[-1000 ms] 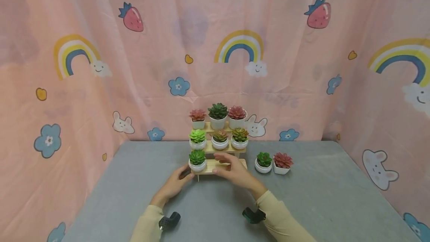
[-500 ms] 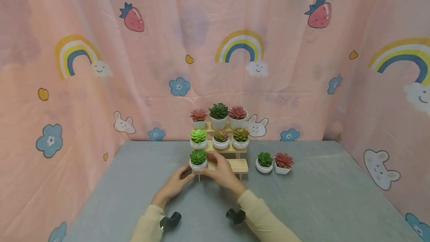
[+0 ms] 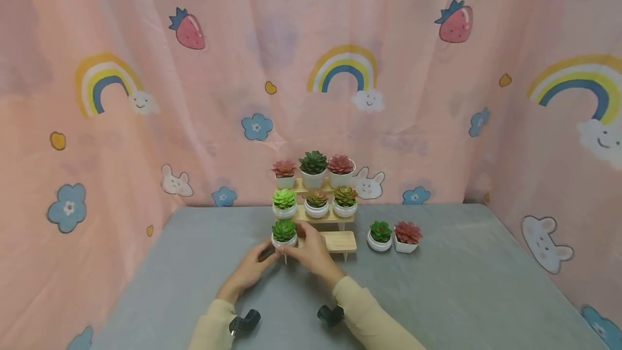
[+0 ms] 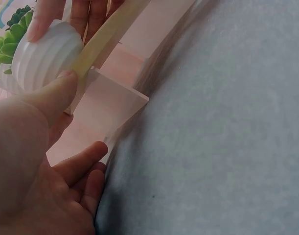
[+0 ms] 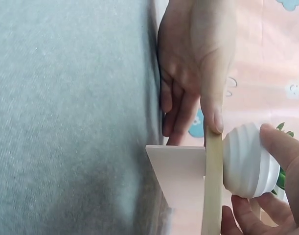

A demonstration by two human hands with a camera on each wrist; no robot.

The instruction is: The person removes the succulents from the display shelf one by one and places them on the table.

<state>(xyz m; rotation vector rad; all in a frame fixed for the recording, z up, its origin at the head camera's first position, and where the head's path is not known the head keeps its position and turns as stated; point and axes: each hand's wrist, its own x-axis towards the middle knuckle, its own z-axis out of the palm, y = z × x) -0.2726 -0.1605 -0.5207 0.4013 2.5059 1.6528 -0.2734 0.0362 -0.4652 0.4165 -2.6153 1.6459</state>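
Note:
A three-tier wooden plant stand [image 3: 341,241] with white legs is at the table's back middle. On the left end of its lowest tier sits a green succulent [image 3: 284,229] in a round, ribbed white pot [image 5: 247,161]. My right hand [image 3: 315,255] grips this pot, thumb at the front, other fingers around its far side. My left hand [image 3: 249,273] holds the left end of that tier, its thumb [image 4: 58,95] against the board's edge beside the pot. The left hand's lower fingers [image 4: 83,166] are bent near the tabletop, beside the white leg [image 4: 110,100].
Higher on the stand are several potted succulents, including a bright green one [image 3: 284,199] and a dark green one [image 3: 313,162]. Right of the stand, a green succulent [image 3: 380,232] and a red one [image 3: 407,234] stand on the grey table [image 3: 461,285]. A pink printed curtain [image 3: 218,96] hangs behind.
My right hand has moved left from over the lowest tier's middle to the green succulent's pot and now grips it. My left hand has stayed at the tier's left end.

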